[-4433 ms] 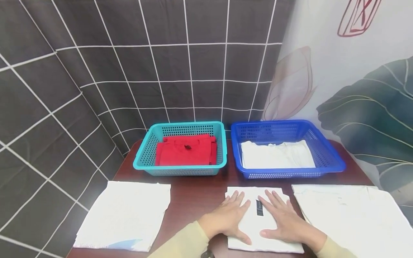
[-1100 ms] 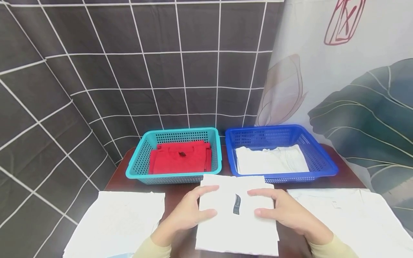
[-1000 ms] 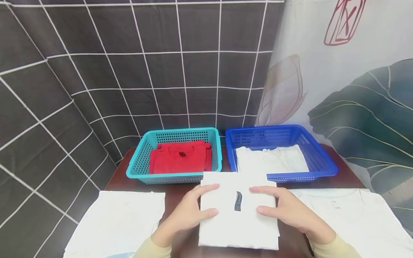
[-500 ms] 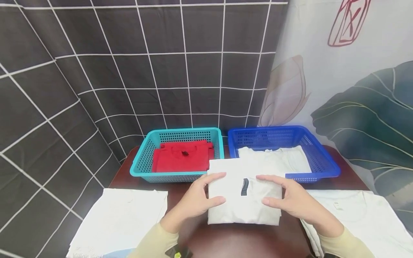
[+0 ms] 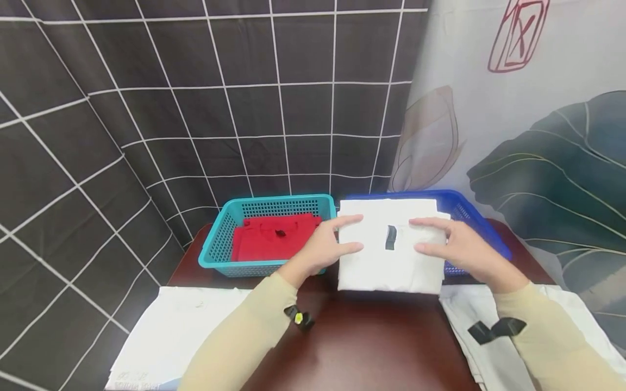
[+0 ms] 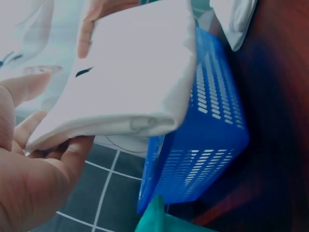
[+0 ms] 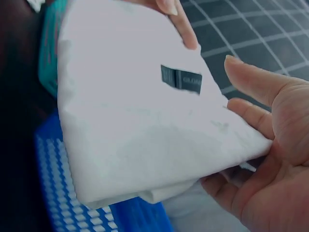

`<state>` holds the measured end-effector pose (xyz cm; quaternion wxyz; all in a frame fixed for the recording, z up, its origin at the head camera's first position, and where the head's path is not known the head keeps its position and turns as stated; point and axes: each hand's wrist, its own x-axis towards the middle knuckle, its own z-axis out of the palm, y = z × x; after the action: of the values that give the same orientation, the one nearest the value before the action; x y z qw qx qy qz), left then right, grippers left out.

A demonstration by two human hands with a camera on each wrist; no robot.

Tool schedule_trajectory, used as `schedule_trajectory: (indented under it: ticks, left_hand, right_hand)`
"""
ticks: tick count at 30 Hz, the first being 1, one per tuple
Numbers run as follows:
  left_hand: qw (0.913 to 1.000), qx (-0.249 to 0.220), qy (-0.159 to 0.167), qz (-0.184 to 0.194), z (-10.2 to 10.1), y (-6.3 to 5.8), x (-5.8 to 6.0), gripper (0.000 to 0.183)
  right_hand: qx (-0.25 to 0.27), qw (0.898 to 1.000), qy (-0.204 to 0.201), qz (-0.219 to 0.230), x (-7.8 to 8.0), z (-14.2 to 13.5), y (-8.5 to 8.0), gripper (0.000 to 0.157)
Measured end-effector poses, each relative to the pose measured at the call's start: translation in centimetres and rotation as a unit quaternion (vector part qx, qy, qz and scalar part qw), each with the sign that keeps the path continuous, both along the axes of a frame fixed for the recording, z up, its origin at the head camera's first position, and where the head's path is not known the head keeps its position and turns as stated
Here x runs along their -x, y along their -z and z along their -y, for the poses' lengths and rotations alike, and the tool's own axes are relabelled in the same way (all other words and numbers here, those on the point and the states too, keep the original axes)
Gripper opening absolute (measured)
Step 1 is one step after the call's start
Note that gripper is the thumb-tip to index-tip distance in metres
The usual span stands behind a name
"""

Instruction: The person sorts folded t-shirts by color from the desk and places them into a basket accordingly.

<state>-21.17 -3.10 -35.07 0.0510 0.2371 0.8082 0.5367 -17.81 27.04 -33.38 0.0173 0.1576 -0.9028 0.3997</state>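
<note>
A folded white T-shirt (image 5: 391,271) with a black neck label (image 5: 390,238) is held up between both hands, in front of and over the blue basket (image 5: 467,217). My left hand (image 5: 320,250) grips its left edge, fingers curling underneath in the left wrist view. On the opposite edge, my right hand (image 5: 464,247) holds it the same way, with its lower fingers under the cloth (image 7: 125,130) in the right wrist view. Seen from the left wrist, the shirt's folded layers (image 6: 145,123) hang beside the basket's perforated wall (image 6: 198,159). The shirt hides most of the basket's inside.
Left of the blue basket stands a teal basket (image 5: 264,267) holding folded red clothing (image 5: 274,239). White garments lie at the table's left (image 5: 166,326) and right (image 5: 464,309). A dark grid-patterned curtain (image 5: 244,108) hangs behind the brown table (image 5: 381,347).
The folded white T-shirt was first flat on the table under both spread hands. Both hands have gripped its sides, lifted it and carried it forward to the blue basket.
</note>
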Motion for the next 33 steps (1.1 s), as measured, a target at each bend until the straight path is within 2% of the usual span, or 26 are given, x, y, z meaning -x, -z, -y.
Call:
schedule_trajectory:
  ticks: [4, 9, 15, 20, 24, 33]
  left_hand:
    - [0.9995, -0.02, -0.008, 0.023, -1.5, -0.3, 2.3, 0.064]
    - [0.9974, -0.03, -0.027, 0.06, -3.3, -0.2, 4.6, 0.061]
    - [0.9968, -0.021, -0.045, 0.063, -5.3, 0.0, 6.8, 0.059]
    - [0.9958, -0.009, -0.066, 0.062, -6.7, 0.1, 7.8, 0.057]
    - [0.9949, -0.009, -0.075, 0.066, -7.7, 0.7, 8.3, 0.057]
    - [0.9934, 0.028, -0.082, 0.075, -8.8, 3.1, 8.7, 0.059]
  right_hand:
    - [0.016, 0.999, 0.006, 0.027, 2.3, -1.3, -0.4, 0.065]
    - [0.005, 0.998, 0.021, 0.051, 4.9, -2.7, -0.4, 0.069]
    - [0.013, 0.997, 0.025, 0.07, 7.3, -4.0, -0.2, 0.069]
    - [0.028, 0.996, 0.024, 0.083, 8.7, -4.8, 0.1, 0.069]
    - [0.038, 0.995, 0.021, 0.089, 9.6, -5.4, 0.7, 0.068]
    - [0.018, 0.993, 0.026, 0.118, 10.8, -6.2, 2.7, 0.073]
